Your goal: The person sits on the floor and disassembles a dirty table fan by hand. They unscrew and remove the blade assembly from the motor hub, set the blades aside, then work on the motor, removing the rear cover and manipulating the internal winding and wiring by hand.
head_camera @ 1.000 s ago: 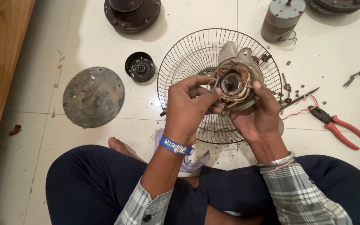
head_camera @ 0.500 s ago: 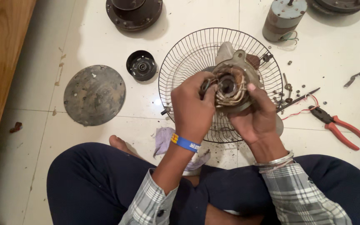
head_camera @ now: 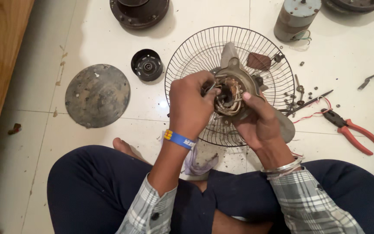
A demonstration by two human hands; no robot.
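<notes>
Fan motor [head_camera: 230, 93] in both hands (over wire guard [head_camera: 187, 56])

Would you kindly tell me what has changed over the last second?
The left hand has shifted across the front of the fan motor, its fingers now at the copper windings. The right hand still grips the motor from below; wire guard and pliers stayed put.
</notes>
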